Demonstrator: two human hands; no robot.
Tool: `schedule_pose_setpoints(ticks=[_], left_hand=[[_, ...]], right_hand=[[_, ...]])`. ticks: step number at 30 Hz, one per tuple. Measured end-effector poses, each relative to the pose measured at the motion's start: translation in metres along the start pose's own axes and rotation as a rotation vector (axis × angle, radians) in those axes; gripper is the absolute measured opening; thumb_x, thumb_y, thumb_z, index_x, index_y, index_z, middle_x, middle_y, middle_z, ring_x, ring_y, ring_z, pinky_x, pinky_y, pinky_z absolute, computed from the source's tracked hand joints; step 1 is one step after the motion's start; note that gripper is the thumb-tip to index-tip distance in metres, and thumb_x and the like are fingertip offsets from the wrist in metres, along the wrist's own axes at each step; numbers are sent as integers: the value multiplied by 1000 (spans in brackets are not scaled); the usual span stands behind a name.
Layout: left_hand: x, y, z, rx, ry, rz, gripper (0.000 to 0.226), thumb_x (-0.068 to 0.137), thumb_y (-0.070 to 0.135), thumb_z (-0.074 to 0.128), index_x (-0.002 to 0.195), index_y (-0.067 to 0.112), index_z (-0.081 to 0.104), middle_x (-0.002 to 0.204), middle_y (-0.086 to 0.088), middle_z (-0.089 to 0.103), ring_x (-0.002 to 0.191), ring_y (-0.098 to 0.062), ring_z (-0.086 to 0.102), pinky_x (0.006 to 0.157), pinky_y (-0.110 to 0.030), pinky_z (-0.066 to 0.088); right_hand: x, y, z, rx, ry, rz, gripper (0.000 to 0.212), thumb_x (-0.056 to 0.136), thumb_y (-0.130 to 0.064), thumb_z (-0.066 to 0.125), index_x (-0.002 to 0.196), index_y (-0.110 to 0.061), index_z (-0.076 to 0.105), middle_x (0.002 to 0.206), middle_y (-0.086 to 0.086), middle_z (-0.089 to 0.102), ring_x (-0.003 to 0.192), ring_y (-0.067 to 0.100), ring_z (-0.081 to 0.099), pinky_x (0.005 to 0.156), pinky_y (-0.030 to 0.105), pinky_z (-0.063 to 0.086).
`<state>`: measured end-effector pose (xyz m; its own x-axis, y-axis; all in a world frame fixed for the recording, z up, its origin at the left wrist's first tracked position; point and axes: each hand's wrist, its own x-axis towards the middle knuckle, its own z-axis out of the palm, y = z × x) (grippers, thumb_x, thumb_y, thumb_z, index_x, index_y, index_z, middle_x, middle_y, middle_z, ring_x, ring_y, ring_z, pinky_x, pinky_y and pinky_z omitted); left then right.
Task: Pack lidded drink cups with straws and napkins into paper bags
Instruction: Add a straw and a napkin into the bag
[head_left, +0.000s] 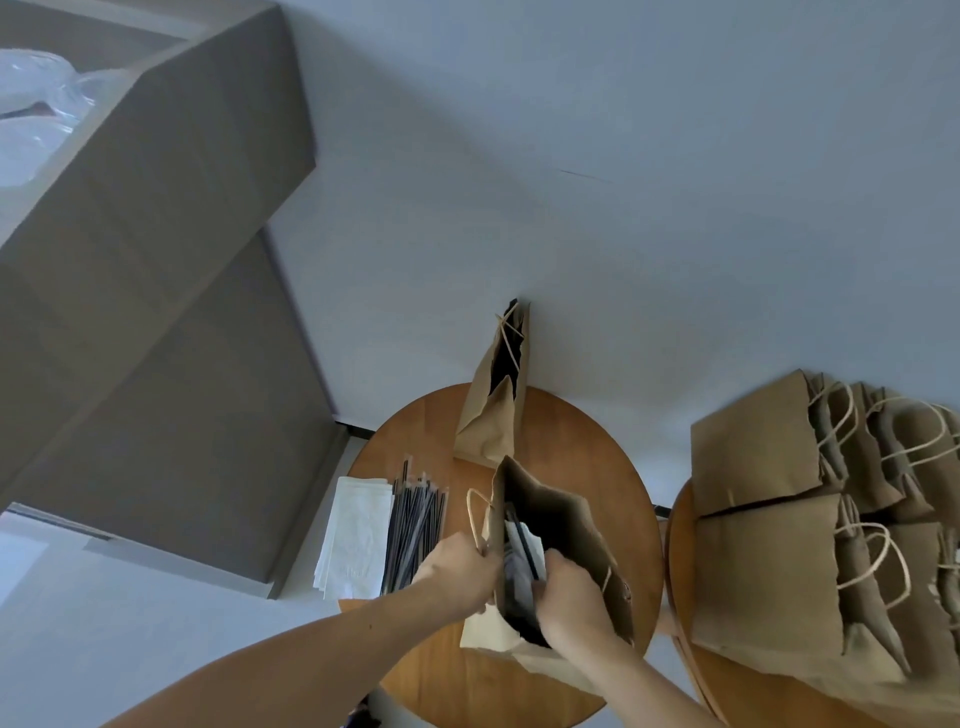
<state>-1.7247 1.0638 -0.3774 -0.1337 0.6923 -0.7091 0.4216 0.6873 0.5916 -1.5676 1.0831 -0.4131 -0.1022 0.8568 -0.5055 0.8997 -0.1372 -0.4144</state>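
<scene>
Gripping the rim of the standing brown paper bag (569, 512), the left hand (460, 569) spreads its mouth; the right hand (571, 592), fingers curled, pinches a thin black straw (523, 552) pointed lengthwise into the opening beneath.

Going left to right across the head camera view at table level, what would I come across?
napkin stack → wrapped straws → open paper bag → group of standing paper bags
</scene>
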Motion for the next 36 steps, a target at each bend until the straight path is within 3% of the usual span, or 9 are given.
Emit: schedule_pose_setpoints(ticks=[5,13,18,21,25,29,31,33,36], left_hand=[[-5,-7,3,57,-6,16,40,100,44,43,95,14,69,87,-6,73,75,-18,73,77,-36,61],[-3,-18,-1,42,4,-46,43,100,44,43,100,10,69,96,-12,72,86,-26,72,82,-42,60],[-2,-26,-3,61,7,-33,43,98,45,43,96,11,68,93,-13,72,84,-25,72,80,-41,61],[0,-30,-3,36,5,-40,38,97,42,47,95,10,68,92,-13,72,84,-26,72,80,-41,60],[6,-30,-4,37,-34,-8,29,95,40,49,91,17,66,78,-5,67,71,-20,68,78,-40,61],[10,-28,-1,22,-62,41,35,91,44,50,114,21,63,94,-9,71,67,-20,63,70,-37,58],[10,-27,0,2,-96,58,44,90,47,52,126,24,59,85,0,67,58,-11,56,58,-25,50],[8,-26,2,-3,-131,82,56,84,51,54,135,26,53,87,8,58,62,-4,55,58,-18,46],[3,-26,8,37,-197,90,73,81,54,56,146,28,37,120,3,57,87,-8,59,73,-25,56]], right_hand=[[32,-2,13,-119,-97,59,26,99,-20,45,76,-34,45,77,-12,55,75,10,56,69,26,47],[73,-9,33,-160,-143,143,9,92,-20,56,85,-24,58,86,-6,62,77,11,57,81,31,51],[71,-12,34,-237,-88,71,11,93,-23,58,103,-18,58,103,1,64,94,16,62,85,31,50],[62,-25,24,-344,-45,-1,39,91,-23,61,127,-15,48,122,7,56,113,24,55,92,34,47],[44,-47,-13,-396,-27,-110,28,92,-21,59,119,-14,59,113,6,60,103,24,58,85,34,53],[19,-54,-68,-302,150,-276,27,91,-44,61,108,-23,63,97,-7,61,81,12,58,58,19,42],[11,-47,-92,-169,271,-305,31,93,-48,56,114,-26,63,106,-10,64,90,10,60,64,16,40],[11,-33,-110,1,285,-232,33,96,-48,52,119,-26,61,111,-11,63,97,9,60,69,17,41],[14,-2,-110,143,120,-46,41,100,-50,41,118,-18,60,110,-2,61,97,15,55,83,30,44]])
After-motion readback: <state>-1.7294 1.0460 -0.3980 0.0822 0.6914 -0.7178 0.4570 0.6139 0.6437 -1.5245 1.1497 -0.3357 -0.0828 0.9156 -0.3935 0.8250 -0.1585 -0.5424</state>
